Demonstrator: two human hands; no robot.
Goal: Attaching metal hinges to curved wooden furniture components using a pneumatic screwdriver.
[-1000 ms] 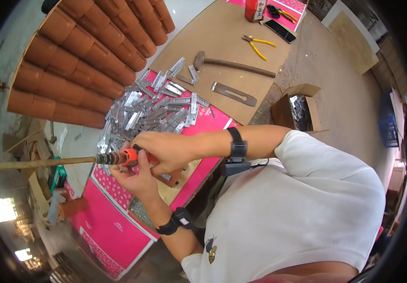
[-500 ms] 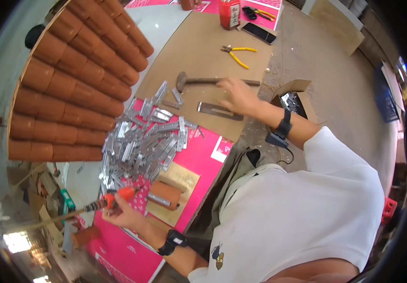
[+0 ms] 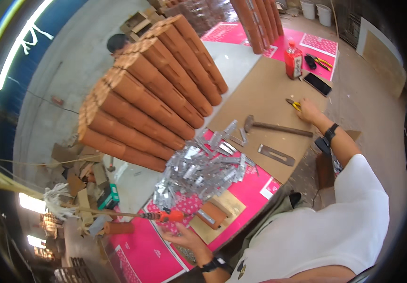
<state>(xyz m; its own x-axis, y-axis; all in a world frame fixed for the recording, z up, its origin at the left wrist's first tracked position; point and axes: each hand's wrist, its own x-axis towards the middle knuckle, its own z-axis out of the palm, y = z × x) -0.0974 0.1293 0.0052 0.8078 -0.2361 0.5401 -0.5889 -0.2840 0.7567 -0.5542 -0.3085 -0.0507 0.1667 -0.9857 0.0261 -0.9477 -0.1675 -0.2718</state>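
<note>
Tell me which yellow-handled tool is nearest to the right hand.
The pliers on the brown cardboard, partly covered by the right hand; the other yellow-handled tool lies on the pink sheet.

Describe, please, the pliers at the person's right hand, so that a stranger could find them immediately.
Find the large brown sheet beneath the hammer. Near its right edge, the right hand is at pliers with yellow handles. Unlike the yellow-handled tool beyond the black phone, these are partly covered by that hand.

White short-sleeved shirt (image 3: 316, 221) — dark chest emblem (image 3: 241, 270) | black wristbands (image 3: 330, 132) | olive trousers (image 3: 270, 210)
</note>
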